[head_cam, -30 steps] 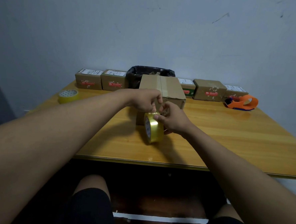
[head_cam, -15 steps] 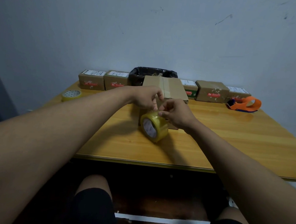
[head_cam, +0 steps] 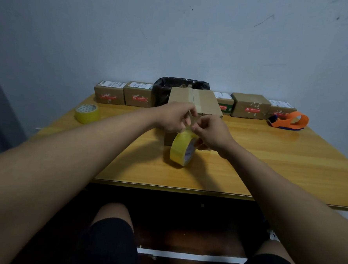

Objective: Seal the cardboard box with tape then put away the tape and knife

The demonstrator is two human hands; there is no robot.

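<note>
A cardboard box [head_cam: 201, 102] with a strip of clear tape along its top seam stands in the middle of the wooden table [head_cam: 269, 162]. In front of it a yellow tape roll [head_cam: 181, 149] hangs on edge just above the table. My right hand [head_cam: 212, 132] holds the roll from its right side. My left hand [head_cam: 175, 116] pinches the loose tape end at the box's front top edge. The two hands almost touch. No knife is visible.
A second yellow tape roll [head_cam: 86, 112] lies at the table's left. An orange tape dispenser [head_cam: 290, 120] sits at the right back. Several small labelled boxes [head_cam: 109, 93] and a black-bagged bin [head_cam: 180, 86] line the wall. My knees are below the table edge.
The roll has turned and lifted slightly, now showing its outer yellow band. Both hands rose a little toward the box's front top edge.
</note>
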